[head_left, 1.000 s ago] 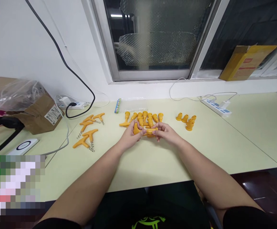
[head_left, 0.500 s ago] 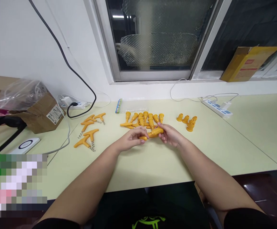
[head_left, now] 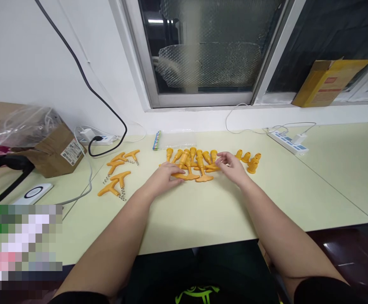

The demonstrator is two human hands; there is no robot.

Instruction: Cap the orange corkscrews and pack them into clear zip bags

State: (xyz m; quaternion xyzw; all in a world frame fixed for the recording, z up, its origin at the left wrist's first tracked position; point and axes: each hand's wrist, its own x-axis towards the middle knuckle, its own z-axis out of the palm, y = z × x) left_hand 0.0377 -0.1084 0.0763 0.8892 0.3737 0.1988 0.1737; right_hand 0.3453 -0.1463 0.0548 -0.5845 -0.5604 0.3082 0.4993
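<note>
Yellow corkscrews with caps over their screws lie in a cluster, caps pointing away from me. At its near left edge my left hand (head_left: 164, 180) pinches the T-handle of a capped corkscrew (head_left: 184, 158); its fingers partly cover the handle. Another capped corkscrew (head_left: 200, 162) rests beside it. My right hand (head_left: 233, 167) is open with curved fingers at the right edge of the cluster, holding nothing. Beyond that hand stand several loose yellow caps (head_left: 252, 166). To the left lie several uncapped corkscrews (head_left: 109, 188), their metal spirals bare.
A clear plastic bag (head_left: 175, 140) with a colourful header lies behind the cluster. Power strips stand at the back right (head_left: 287, 142) and back left. A cardboard box (head_left: 55, 147), a white charging pad (head_left: 34, 192) and cables occupy the left side. A yellow carton (head_left: 329, 84) leans at the window.
The capped corkscrew held between both hands has gone down into the cluster with my left hand. My right hand has let go of it and moved right and away from me.
</note>
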